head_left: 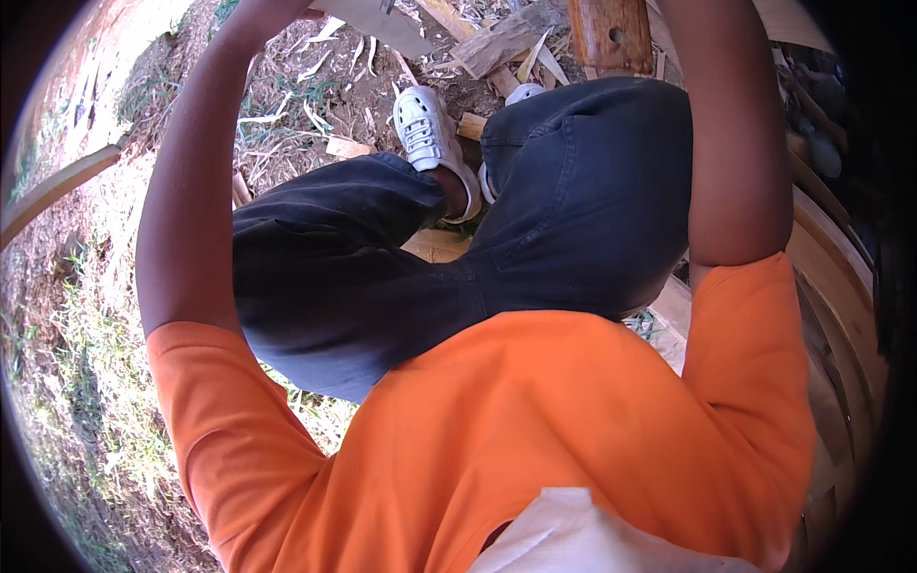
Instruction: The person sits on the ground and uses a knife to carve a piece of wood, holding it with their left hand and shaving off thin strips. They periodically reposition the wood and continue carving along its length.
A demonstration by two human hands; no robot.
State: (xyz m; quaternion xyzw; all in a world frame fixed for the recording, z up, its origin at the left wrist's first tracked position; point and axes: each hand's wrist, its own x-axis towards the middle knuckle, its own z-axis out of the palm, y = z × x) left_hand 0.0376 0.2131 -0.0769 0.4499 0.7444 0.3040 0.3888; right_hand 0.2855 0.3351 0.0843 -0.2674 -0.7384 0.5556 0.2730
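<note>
I look straight down my own body: orange shirt (535, 420), dark jeans (535, 220) and white perforated shoes (430, 134). My left arm reaches forward to the top edge, where only the back of my left hand (272, 11) shows, next to a flat grey-brown board (377, 21). Its fingers are cut off by the rim, so any grip is hidden. My right forearm (721, 134) rises out of the picture at the top and its hand is out of sight. A brown wooden block with a round hole (611, 33) stands just left of that arm.
Split wood pieces and shavings (497, 43) litter the dirt around my feet. Curved pale planks (841, 286) run along the right side. A thin bent strip of wood (57, 186) crosses the grassy ground at the left.
</note>
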